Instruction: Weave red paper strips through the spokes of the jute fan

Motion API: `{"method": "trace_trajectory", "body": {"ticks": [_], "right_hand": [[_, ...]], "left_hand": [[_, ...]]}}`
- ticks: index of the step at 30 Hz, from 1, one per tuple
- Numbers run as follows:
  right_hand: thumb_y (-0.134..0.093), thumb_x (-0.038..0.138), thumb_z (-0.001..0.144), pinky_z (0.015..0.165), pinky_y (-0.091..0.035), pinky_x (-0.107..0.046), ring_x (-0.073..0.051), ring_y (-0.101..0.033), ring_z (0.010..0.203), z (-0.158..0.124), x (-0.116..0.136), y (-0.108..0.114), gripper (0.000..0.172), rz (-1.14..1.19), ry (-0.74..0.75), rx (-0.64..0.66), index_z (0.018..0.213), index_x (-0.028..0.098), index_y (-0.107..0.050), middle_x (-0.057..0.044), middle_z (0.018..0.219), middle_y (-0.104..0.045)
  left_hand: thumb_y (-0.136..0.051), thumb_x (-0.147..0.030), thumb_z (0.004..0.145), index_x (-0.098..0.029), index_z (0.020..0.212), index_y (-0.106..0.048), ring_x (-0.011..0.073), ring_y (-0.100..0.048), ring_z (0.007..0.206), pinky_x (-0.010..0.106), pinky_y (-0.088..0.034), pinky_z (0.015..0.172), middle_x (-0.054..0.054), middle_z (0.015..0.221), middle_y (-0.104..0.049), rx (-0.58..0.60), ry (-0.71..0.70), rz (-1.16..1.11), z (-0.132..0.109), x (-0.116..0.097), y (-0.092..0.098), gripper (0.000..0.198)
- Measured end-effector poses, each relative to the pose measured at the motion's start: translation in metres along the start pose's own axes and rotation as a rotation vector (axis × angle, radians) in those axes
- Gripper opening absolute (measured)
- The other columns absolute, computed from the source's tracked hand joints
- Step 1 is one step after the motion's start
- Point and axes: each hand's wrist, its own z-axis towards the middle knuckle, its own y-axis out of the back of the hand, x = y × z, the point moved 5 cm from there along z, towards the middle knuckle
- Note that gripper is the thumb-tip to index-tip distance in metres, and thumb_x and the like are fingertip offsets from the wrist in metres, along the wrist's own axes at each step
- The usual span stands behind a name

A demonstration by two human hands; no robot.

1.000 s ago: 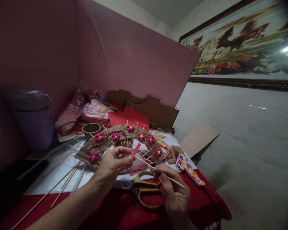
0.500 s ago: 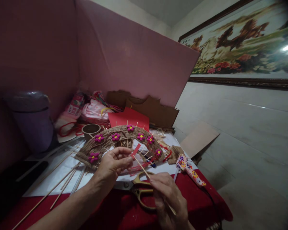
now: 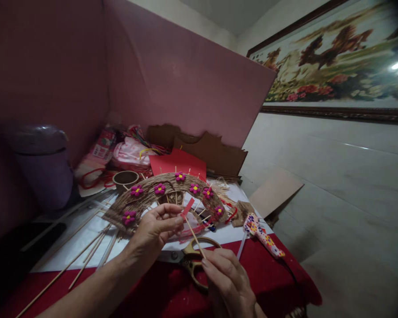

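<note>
Between the thumb and fingers of my left hand [image 3: 161, 224] is a small red paper strip [image 3: 189, 206]. My right hand [image 3: 230, 278] is closed around a thin wooden stick [image 3: 194, 235], whose far tip meets the lower end of the strip by my left fingertips. Just beyond my hands stands a fan-shaped piece wound with brown twine [image 3: 146, 185], stick ends poking out of its rim and magenta flowers with yellow centres on its face. Scissors with gold handles [image 3: 193, 261] lie under and between my hands, their blades partly hidden by my left wrist.
A flower-patterned glue gun [image 3: 263, 236] lies on the red cloth [image 3: 272, 282] at right. Loose sticks [image 3: 64, 268] spread over the white sheet at left. Behind are a roll of tape [image 3: 126, 178], red paper [image 3: 182, 162], torn cardboard [image 3: 215, 152] and a purple bin [image 3: 46, 172].
My right hand has shifted slightly left and down, so the stick stands steeper, its tip still at the red strip. My left hand stays almost in place.
</note>
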Motion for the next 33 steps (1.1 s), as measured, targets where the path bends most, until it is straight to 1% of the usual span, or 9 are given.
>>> {"method": "trace_trajectory", "body": {"ticks": [11,14,16,18,20,22,26,29,33], "right_hand": [[-0.047,0.005,0.083,0.074,-0.056,-0.035,-0.022,-0.062,0.098,0.004,0.006,0.008,0.030,-0.037,0.036,0.010,0.111,0.007,-0.055,-0.017,0.097,-0.068],[-0.050,0.004,0.080,0.076,-0.054,-0.038,-0.024,-0.061,0.099,0.001,-0.002,0.021,0.034,-0.042,-0.050,-0.014,0.114,0.009,-0.054,-0.016,0.103,-0.065],[-0.052,0.000,0.078,0.077,-0.052,-0.038,-0.023,-0.061,0.096,-0.001,-0.016,0.034,0.036,-0.130,-0.171,-0.119,0.112,0.012,-0.056,-0.013,0.100,-0.065],[-0.052,0.002,0.080,0.079,-0.050,-0.037,-0.021,-0.061,0.089,-0.006,-0.037,0.050,0.030,-0.286,-0.319,-0.223,0.105,0.015,-0.060,-0.010,0.092,-0.066],[-0.051,0.011,0.085,0.080,-0.049,-0.036,-0.020,-0.062,0.085,-0.016,-0.065,0.060,0.018,-0.409,-0.537,-0.192,0.098,0.016,-0.062,-0.009,0.090,-0.066],[-0.049,0.019,0.088,0.075,-0.050,-0.034,-0.021,-0.062,0.083,-0.028,-0.089,0.070,0.015,-0.466,-0.674,-0.172,0.094,0.015,-0.063,-0.009,0.088,-0.067],[-0.048,0.026,0.089,0.071,-0.051,-0.033,-0.021,-0.063,0.080,-0.052,-0.119,0.074,0.019,-0.443,-0.749,-0.069,0.088,0.016,-0.064,-0.009,0.088,-0.068],[-0.045,0.024,0.090,0.080,-0.050,-0.036,-0.022,-0.062,0.089,-0.063,-0.128,0.069,0.021,-0.460,-0.688,-0.009,0.093,0.015,-0.064,-0.011,0.093,-0.067],[-0.043,0.020,0.090,0.081,-0.050,-0.040,-0.023,-0.060,0.088,-0.064,-0.133,0.061,0.022,-0.552,-0.562,0.075,0.096,0.013,-0.063,-0.012,0.092,-0.066]], "left_hand": [[-0.080,-0.010,0.052,-0.012,0.076,-0.063,0.0120,-0.060,0.055,0.022,-0.046,0.053,0.003,0.065,-0.066,0.003,-0.022,-0.027,0.000,-0.001,0.002,0.029],[-0.080,-0.009,0.052,-0.012,0.074,-0.064,0.0105,-0.059,0.053,0.021,-0.045,0.051,0.002,0.063,-0.065,-0.011,-0.046,-0.028,0.000,-0.003,0.001,0.027],[-0.080,-0.009,0.051,-0.012,0.074,-0.064,0.0100,-0.059,0.053,0.020,-0.046,0.052,0.002,0.063,-0.066,-0.011,-0.045,-0.025,0.000,-0.003,0.001,0.027],[-0.081,-0.009,0.051,-0.012,0.073,-0.064,0.0101,-0.059,0.053,0.020,-0.047,0.052,0.003,0.064,-0.066,-0.018,-0.037,-0.014,-0.001,-0.004,0.000,0.028],[-0.081,-0.010,0.050,-0.012,0.073,-0.064,0.0112,-0.060,0.054,0.021,-0.047,0.052,0.003,0.064,-0.066,-0.031,-0.025,0.011,-0.002,-0.004,0.000,0.029],[-0.082,-0.011,0.050,-0.012,0.074,-0.064,0.0121,-0.061,0.055,0.021,-0.048,0.052,0.003,0.064,-0.067,-0.040,-0.018,0.029,-0.001,-0.005,0.000,0.029],[-0.083,-0.011,0.048,-0.012,0.073,-0.064,0.0115,-0.061,0.055,0.021,-0.049,0.053,0.003,0.064,-0.068,-0.045,-0.007,0.020,0.000,-0.003,0.001,0.031],[-0.083,-0.010,0.048,-0.012,0.074,-0.065,0.0114,-0.062,0.057,0.020,-0.050,0.055,0.003,0.065,-0.068,-0.055,0.007,0.027,0.000,-0.002,0.003,0.031],[-0.083,-0.011,0.049,-0.012,0.074,-0.064,0.0125,-0.063,0.059,0.022,-0.051,0.057,0.004,0.067,-0.069,-0.054,0.018,0.035,-0.001,-0.002,0.003,0.032]]}}
